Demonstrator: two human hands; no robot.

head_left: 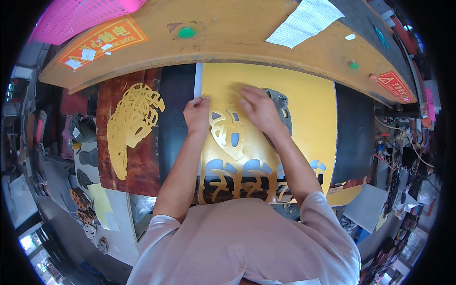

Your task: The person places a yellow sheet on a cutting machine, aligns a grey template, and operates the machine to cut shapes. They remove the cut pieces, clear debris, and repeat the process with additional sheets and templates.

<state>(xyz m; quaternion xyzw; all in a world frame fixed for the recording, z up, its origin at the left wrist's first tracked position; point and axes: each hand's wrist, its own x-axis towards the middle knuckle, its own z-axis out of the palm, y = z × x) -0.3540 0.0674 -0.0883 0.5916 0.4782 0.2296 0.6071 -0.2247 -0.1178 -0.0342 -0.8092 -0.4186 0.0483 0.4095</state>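
Observation:
My left hand (196, 115) is closed at the left edge of a yellow sheet (308, 114), its thumb and fingertips pinched at that edge. My right hand (260, 108) hovers over the sheet with fingers stretched out, the tips smeared by motion. Between the hands lies a yellow cut piece (219, 133) with several openings that show pale blue. A dark, sole-shaped cutting die (286, 110) rests on the sheet just right of my right hand, which partly covers it. Along the sheet's near edge, several cut-out openings leave thin yellow webs (240, 183).
A heap of yellow cut pieces (135, 116) lies on the reddish-brown board at left. Across the far side runs an orange machine beam (228, 47) with green buttons (186, 32), a paper sheet (304, 23) and a pink basket (85, 16). A side table (118, 237) stands at lower left.

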